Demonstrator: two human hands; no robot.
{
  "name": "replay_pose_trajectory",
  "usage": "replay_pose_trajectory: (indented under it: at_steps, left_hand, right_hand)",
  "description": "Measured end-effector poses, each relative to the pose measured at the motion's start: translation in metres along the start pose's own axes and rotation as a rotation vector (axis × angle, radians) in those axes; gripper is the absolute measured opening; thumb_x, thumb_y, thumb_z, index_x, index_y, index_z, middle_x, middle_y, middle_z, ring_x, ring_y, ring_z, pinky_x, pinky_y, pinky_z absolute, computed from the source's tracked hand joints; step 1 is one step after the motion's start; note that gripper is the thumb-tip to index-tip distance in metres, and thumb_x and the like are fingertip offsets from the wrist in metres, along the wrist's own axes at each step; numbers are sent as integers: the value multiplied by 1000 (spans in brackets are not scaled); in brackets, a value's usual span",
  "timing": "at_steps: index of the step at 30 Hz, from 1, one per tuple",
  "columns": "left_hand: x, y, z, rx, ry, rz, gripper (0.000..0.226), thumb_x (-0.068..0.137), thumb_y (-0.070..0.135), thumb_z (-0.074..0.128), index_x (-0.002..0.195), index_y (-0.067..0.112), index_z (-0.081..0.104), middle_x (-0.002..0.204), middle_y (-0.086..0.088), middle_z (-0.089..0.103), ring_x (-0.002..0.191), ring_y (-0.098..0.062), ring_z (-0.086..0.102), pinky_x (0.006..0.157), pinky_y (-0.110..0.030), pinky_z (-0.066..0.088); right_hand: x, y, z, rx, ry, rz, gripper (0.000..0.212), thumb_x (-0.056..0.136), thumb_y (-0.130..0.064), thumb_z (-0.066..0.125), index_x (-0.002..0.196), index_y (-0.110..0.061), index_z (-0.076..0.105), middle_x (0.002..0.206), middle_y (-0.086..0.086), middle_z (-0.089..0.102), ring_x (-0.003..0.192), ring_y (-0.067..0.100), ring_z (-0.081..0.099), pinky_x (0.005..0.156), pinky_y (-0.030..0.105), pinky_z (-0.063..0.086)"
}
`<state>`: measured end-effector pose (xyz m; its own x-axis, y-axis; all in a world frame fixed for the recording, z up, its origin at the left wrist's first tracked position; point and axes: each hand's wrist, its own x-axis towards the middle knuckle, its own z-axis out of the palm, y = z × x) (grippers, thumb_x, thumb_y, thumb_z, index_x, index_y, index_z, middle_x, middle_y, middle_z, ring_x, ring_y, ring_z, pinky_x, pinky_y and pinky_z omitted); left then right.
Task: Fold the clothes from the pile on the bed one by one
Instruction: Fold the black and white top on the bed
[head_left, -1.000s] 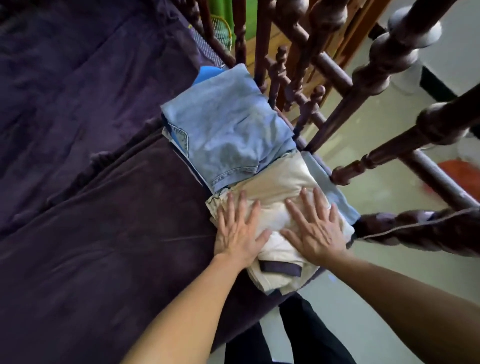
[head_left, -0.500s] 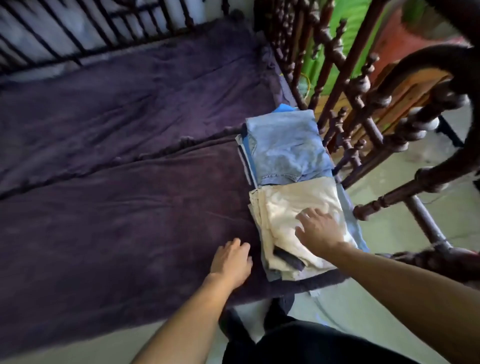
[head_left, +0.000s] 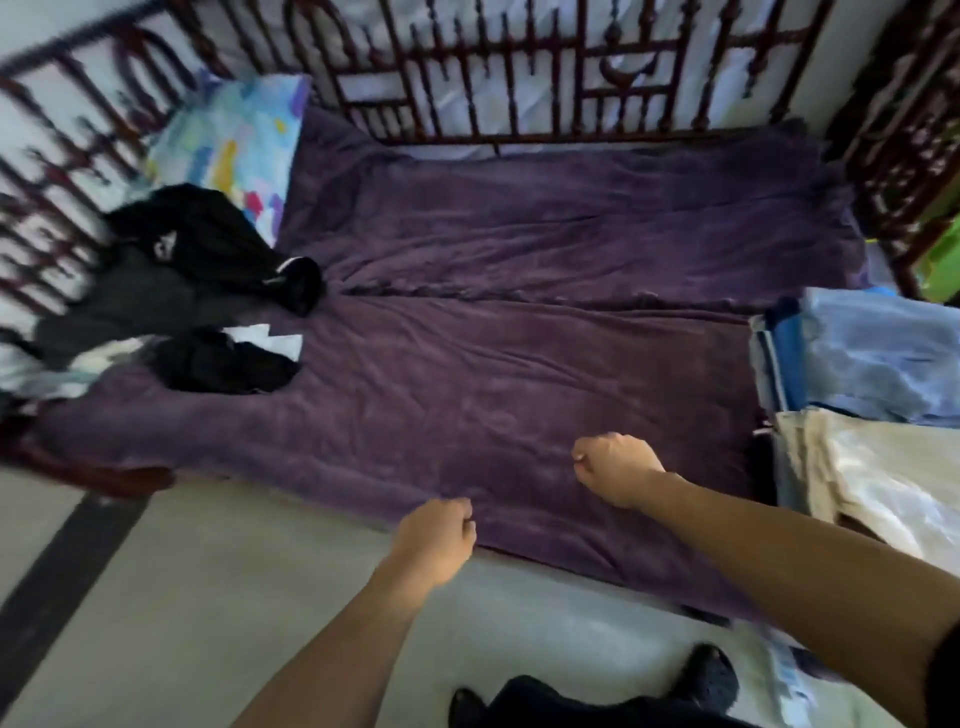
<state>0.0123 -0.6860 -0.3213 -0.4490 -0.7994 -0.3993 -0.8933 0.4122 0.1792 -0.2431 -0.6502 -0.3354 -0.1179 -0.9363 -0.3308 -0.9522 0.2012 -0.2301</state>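
At the left end of the bed (head_left: 519, 374) lies the pile (head_left: 197, 291) of unfolded clothes: dark garments, mostly black and grey, heaped together and reaching the near-left corner. A patterned pillow (head_left: 228, 150) stands behind it in the far-left corner. At the right end sits the folded stack (head_left: 779, 374), with jeans (head_left: 872, 358) on the far side and a cream garment (head_left: 883, 478) touching them toward the near-right corner.

The left hand (head_left: 436, 540) hovers over the near edge, about mid-bed. The right hand (head_left: 613, 467) hovers just inside that edge, nearer the stack. Each grip is closed into a fist and holds nothing. Both are well apart from the pile.

Assessment: the step in hand is the change-over between items, with no new garment taken yet. The next move calls for a reach to the left end, an opened grip, and one garment lifted clear of the others. The dark pieces look tangled, so separating one may need both hands.
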Motion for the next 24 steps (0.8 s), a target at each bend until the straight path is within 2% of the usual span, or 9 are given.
replay_pose_trajectory:
  at_steps: [5,10,15,19,24]
  left_hand:
    - [-42,-144,-42,-57,119,-127,22,93,30,50,108,19,62,107,-5,68,104,-27,62,82,-32,46]
    - [-51,-240,-86,-60,208,-251,24,93,31,49,111,21,62,109,-5,66,104,-26,62,83,-31,47]
    - [-35,-319,-119,-107,235,-275,22,93,30,48,104,16,62,102,-6,67,98,-28,62,80,-34,50]
    - [-3,-385,-146,-129,233,-305,23,92,30,49,104,14,62,103,-7,67,99,-28,62,83,-37,51]
    - [59,-464,-179,-89,133,-369,26,92,28,46,107,15,63,113,-8,65,106,-30,59,85,-36,47]
  right_hand:
    - [45,-146,-11,-13,40,-144,25,95,-32,45,112,-24,60,112,7,66,99,33,62,74,34,45]
    - [96,-255,-34,-34,85,-250,27,94,-34,46,116,-27,60,112,3,66,100,28,62,74,32,44]
    - [163,-326,-45,-58,74,-291,26,94,-36,46,114,-27,59,113,4,65,101,28,61,75,32,42]
    - [235,-376,-43,-33,46,-297,27,92,-36,48,115,-28,60,115,4,66,104,29,61,80,32,45]
    - [325,-431,-26,35,-40,-264,29,91,-36,48,115,-25,60,117,6,65,106,29,61,81,33,46]
